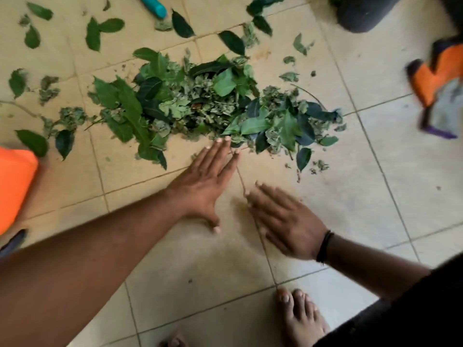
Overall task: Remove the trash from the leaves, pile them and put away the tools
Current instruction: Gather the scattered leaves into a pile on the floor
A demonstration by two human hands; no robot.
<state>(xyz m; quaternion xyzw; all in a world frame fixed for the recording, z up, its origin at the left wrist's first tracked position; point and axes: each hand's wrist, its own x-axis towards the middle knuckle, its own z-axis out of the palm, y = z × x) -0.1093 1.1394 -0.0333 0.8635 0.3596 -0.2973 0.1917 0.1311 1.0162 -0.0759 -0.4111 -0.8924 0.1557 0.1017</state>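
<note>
both hands flat, holding nothing: left hand [203, 181] at the leaf pile [200, 106] mid-floor [375, 196], right hand [285, 221] nearer; a flat sweep may miss strays [32, 37] near the far edge

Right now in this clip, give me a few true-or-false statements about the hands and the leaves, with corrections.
1. The left hand lies flat with straight fingers, its fingertips at the near edge of the leaf pile. True.
2. The right hand grips a bunch of leaves. False: its fingers are spread and it holds nothing.
3. All leaves are gathered into the pile. False: loose leaves lie scattered on the tiled floor beyond it.
4. A teal handle lies at the top edge, beyond the pile. True.
5. The right wrist wears a dark band. True.
</note>
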